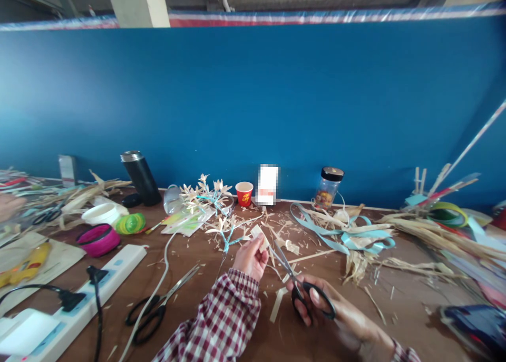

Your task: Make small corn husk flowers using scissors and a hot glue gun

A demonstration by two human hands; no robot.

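Note:
My left hand (252,255) is closed, pinching a small pale piece of corn husk (259,233) between thumb and fingers. My right hand (316,299) is wrapped round the black handles of a pair of scissors (290,270). The scissor blades are parted and point up and left, close beside the husk piece; whether they touch it I cannot tell. Just beyond my left hand lies a husk flower with a blue stem (227,236). A cut pale strip (279,303) lies below the blades.
Second scissors (152,312) lie left, crossed by a white cable. Further left are a power strip (85,299), pink band (98,241) and dark flask (141,177). Behind stand husk flowers (205,193), a red cup (244,195) and a jar (329,188). Blue ribbon (367,241) and husks lie right. Another person's hand (10,206) shows far left.

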